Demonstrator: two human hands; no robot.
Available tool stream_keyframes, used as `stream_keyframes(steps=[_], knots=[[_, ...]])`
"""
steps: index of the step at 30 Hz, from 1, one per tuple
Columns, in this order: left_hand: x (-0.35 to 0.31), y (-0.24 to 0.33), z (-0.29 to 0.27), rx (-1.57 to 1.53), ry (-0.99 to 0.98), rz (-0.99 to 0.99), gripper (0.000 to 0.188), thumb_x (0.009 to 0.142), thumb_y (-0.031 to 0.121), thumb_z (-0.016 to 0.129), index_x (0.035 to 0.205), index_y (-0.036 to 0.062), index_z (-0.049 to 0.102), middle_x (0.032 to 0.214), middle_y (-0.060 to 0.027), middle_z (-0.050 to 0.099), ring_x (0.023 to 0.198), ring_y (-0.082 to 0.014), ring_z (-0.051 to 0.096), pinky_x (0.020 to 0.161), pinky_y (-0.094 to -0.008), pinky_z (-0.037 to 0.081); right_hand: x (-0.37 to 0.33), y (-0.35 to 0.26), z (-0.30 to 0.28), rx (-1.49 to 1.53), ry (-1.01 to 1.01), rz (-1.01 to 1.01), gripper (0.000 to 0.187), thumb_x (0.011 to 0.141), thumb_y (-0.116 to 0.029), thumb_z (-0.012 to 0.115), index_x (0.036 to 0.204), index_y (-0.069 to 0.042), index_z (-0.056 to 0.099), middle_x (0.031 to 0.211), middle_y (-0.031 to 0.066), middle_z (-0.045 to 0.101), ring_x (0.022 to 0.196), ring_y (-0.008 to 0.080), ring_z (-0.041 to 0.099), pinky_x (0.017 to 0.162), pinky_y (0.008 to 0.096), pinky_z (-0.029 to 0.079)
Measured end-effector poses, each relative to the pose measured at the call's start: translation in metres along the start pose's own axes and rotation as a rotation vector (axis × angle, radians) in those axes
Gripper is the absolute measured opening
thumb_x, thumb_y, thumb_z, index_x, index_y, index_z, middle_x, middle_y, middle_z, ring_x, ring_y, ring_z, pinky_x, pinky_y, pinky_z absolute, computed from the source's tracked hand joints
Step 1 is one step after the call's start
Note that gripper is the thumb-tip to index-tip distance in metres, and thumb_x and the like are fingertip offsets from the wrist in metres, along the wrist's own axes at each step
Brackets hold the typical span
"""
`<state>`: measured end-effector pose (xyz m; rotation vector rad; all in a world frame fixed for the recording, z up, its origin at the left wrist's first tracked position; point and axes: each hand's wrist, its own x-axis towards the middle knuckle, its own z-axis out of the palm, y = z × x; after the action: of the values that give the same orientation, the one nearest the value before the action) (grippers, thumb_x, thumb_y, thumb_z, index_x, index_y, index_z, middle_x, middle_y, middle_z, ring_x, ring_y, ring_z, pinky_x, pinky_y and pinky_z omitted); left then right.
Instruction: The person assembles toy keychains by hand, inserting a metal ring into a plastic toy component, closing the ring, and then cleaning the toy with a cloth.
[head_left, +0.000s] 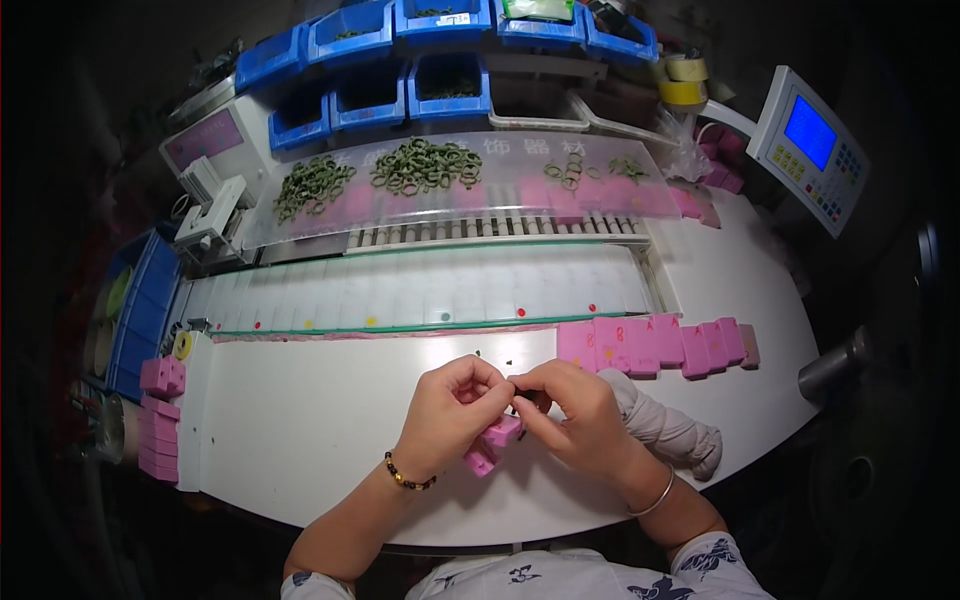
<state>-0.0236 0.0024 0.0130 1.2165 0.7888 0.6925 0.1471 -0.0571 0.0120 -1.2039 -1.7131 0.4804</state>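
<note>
Two bare hands meet over the counter, near the middle of its front edge, at one small dark piece whose shape is mostly hidden by the fingers. The left hand is closed, its thumb and forefinger pinched on the piece; the right hand is likewise pinched on it, the other fingers curled in. Just under the hands, small pink blocks lie on the counter, partly covered by them. A few dark bits lie just beyond the fingertips, toward the back edge. Beside the right hand, a rolled grey cloth slants toward the counter's front right edge, and behind it a row of flat pink slabs runs toward the right edge. More pink blocks are stacked by the left edge. Along the back stretches a long white panel with a green front edge and coloured dots. Beyond that, green rings sit in heaps on a clear sheet, below blue bins. A keypad with a blue screen stands past the counter's back right corner.
</note>
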Motion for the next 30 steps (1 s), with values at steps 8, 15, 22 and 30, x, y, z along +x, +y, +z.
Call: stream_keyframes(steps=[8, 15, 22, 30], knots=[[0.0017, -0.0004, -0.0029, -0.052, -0.005, 0.016, 0.01, 0.09, 0.008, 0.064, 0.088, -0.0015, 0.061, 0.075, -0.0002, 0.062, 0.064, -0.0023, 0.056, 0.056, -0.0167, 0.045, -0.0022, -0.0011, -0.0007, 0.107, -0.005, 0.181, 0.016, 0.081, 0.002, 0.068, 0.097, 0.004, 0.065, 0.086, 0.0104, 0.066, 0.068, 0.0139, 0.064, 0.06, 0.0248, 0.051], [-0.0013, -0.001, -0.0015, 0.002, -0.007, 0.05, 0.01, 0.091, 0.008, 0.062, 0.089, -0.0018, 0.062, 0.077, -0.0006, 0.062, 0.066, -0.0033, 0.055, 0.058, -0.0181, 0.044, -0.0019, 0.0009, -0.0003, -0.118, -0.019, -0.077, 0.016, 0.081, 0.003, 0.068, 0.097, 0.004, 0.065, 0.085, 0.0103, 0.066, 0.067, 0.0136, 0.064, 0.059, 0.0242, 0.052], [0.0014, -0.0009, -0.002, -0.044, -0.007, 0.009, 0.011, 0.091, 0.009, 0.062, 0.089, -0.0016, 0.061, 0.077, -0.0016, 0.062, 0.066, -0.0041, 0.056, 0.058, -0.0185, 0.045, -0.0014, -0.0005, -0.0002, 0.026, 0.018, 0.069, 0.015, 0.079, 0.0, 0.068, 0.094, 0.003, 0.065, 0.083, 0.0115, 0.065, 0.064, 0.0185, 0.063, 0.056, 0.0281, 0.049], [0.0019, -0.0022, -0.007, -0.083, -0.019, -0.028, 0.01, 0.09, 0.009, 0.062, 0.09, -0.0011, 0.061, 0.077, -0.0019, 0.062, 0.066, -0.0058, 0.058, 0.059, -0.0192, 0.046, -0.0015, 0.0015, 0.002, -0.041, 0.032, -0.036, 0.016, 0.081, -0.003, 0.068, 0.096, 0.001, 0.066, 0.081, 0.0103, 0.065, 0.062, 0.0167, 0.063, 0.056, 0.0277, 0.05]])
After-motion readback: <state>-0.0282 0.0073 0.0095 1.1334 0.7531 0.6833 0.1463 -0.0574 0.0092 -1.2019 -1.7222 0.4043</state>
